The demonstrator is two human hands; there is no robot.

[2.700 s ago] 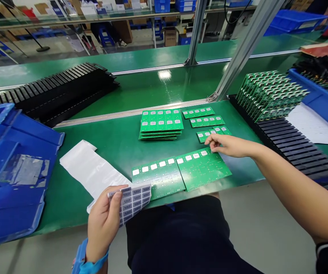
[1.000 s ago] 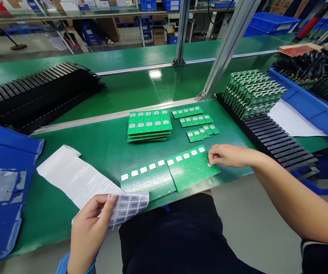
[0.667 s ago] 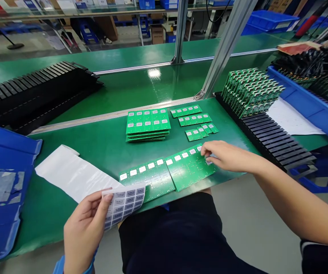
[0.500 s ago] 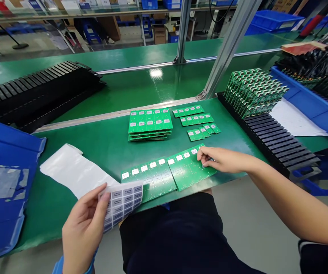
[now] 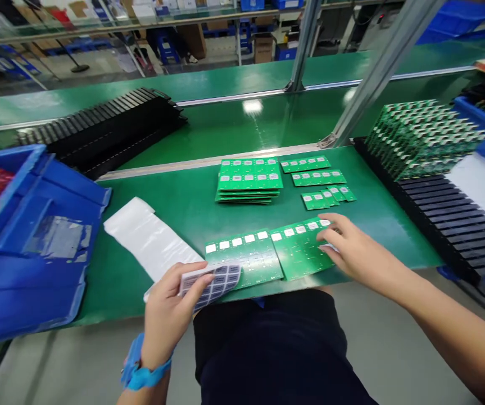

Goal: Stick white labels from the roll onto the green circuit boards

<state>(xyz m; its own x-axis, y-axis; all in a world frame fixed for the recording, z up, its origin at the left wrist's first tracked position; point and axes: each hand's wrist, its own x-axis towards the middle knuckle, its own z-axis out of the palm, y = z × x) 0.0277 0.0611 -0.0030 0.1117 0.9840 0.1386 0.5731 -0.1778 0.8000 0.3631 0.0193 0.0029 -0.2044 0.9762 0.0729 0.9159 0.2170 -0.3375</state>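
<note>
Left hand (image 5: 167,318) pinches label sheet (image 5: 214,284); right hand (image 5: 356,250) spread on circuit-board panel (image 5: 301,253) atop green bench (image 5: 162,191).

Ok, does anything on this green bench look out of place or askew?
The stack of green circuit board panels looks slightly askew: its lower boards stick out past the top one at the front instead of lining up. Nothing looks spilled or damaged.
</note>
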